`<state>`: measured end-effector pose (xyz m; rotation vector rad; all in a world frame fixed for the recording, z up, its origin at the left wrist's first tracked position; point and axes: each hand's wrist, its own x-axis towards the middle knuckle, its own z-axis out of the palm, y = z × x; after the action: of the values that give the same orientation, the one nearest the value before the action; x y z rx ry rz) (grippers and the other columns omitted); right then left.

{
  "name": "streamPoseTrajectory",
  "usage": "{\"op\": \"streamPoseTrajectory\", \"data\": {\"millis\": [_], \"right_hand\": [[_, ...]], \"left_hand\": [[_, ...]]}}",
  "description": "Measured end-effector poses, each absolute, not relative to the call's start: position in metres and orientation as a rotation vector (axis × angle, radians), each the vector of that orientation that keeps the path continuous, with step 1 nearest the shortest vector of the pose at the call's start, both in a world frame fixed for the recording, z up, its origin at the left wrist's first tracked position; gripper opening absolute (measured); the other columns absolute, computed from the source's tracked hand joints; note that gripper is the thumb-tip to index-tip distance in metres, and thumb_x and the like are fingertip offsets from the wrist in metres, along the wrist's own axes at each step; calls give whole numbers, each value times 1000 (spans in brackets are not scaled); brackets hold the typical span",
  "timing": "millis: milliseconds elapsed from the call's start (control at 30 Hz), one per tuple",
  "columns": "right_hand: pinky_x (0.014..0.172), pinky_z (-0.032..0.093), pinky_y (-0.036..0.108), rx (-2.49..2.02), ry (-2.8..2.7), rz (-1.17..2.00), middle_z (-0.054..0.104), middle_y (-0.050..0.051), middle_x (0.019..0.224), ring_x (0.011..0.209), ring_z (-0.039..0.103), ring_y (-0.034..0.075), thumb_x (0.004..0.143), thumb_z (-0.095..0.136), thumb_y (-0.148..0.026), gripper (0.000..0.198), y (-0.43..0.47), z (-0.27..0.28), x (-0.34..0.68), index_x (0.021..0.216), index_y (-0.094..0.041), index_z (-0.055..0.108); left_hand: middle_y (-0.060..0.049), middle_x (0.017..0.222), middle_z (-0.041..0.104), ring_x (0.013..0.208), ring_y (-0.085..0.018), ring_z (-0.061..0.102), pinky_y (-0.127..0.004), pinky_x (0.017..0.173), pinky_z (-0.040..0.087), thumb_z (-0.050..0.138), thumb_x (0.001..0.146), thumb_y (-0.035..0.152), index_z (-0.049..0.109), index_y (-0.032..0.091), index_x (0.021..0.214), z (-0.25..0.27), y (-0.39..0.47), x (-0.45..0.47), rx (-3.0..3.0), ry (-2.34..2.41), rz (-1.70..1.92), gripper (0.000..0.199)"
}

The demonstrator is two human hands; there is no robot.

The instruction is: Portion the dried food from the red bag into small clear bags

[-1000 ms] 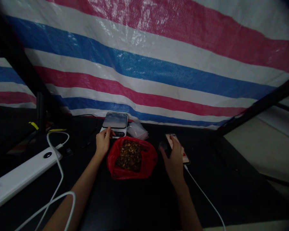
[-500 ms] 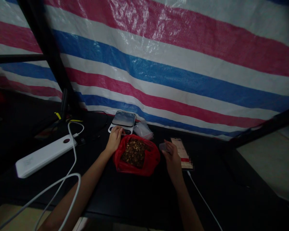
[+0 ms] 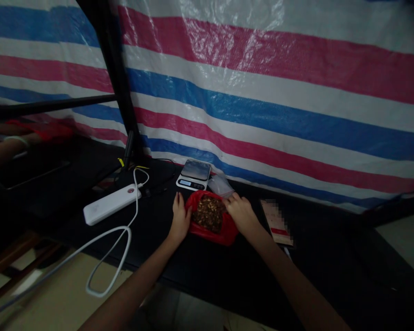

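Observation:
A red plastic bag (image 3: 229, 230), opened at the top, sits on the black table with a brown, grainy mix (image 3: 209, 214) of small pieces inside. My left hand (image 3: 180, 219) rests at the bag's left side, thumb against the red plastic and fingers apart from it. Over the bag's right rim, my right hand (image 3: 240, 212) has its fingers curled together; what they pinch is hidden. Behind the bag stands a small white digital scale (image 3: 196, 171) with its display lit. Beside the scale lies a clear plastic bag (image 3: 221, 185), near my right fingertips.
A phone (image 3: 276, 223) with a lit screen lies right of my right hand. On the left are a white power strip (image 3: 112, 204) and its looped white cable (image 3: 127, 243). Another person's forearm (image 3: 10, 147) and red plastic (image 3: 57, 131) show at far left.
The view has swung left. My left hand has come from the scale's front down to the bag's left side. My right hand, with a small clear piece earlier, has moved left onto the bag.

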<state>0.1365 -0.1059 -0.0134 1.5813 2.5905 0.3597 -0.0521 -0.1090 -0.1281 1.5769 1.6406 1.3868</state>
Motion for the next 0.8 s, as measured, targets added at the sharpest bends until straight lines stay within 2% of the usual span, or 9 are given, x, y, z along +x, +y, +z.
{"op": "streamPoseTrajectory", "data": {"millis": [100,233,333,500,667,800], "right_hand": [[68,38,35,1567,2566,392,63,17,93,96,50,27,78,40,-2,29,-107,-14,127,102,-8,56],[71,38,36,1539,2578,357,64,16,87,93,53,26,78,40,-1,28,-108,-10,119,98,-7,57],[76,38,35,1490,2612,310,65,12,86,94,53,25,78,47,-8,21,-109,-5,116,95,-11,59],[83,36,34,1486,2713,214,63,10,97,100,50,24,74,55,-14,24,-108,-6,111,98,-14,59],[86,34,33,1507,2827,91,62,6,101,100,51,21,73,58,-13,26,-106,-15,103,99,-19,59],[86,34,35,1526,2877,39,62,5,102,98,53,21,73,60,-20,27,-106,-21,95,100,-21,58]], "left_hand": [[-10,132,39,127,-26,27,-44,105,23,42,81,21,58,16,107,-123,-108,-55,1666,1594,1284,31],[-9,121,53,118,-24,41,-42,102,30,40,83,25,61,18,105,-109,-110,-56,1620,1517,1321,31],[-8,122,52,113,-21,47,-39,101,32,42,83,30,61,19,106,-104,-112,-53,1494,1387,1405,32],[-7,126,48,117,-21,44,-37,102,30,45,81,36,61,18,106,-104,-113,-48,1285,1227,1477,34],[-6,128,46,117,-21,43,-36,101,32,46,81,36,64,20,99,-102,-115,-46,1251,1225,1529,30],[-5,129,45,118,-20,41,-36,102,29,45,82,34,64,22,99,-97,-119,-44,1272,1235,1575,28]]}}
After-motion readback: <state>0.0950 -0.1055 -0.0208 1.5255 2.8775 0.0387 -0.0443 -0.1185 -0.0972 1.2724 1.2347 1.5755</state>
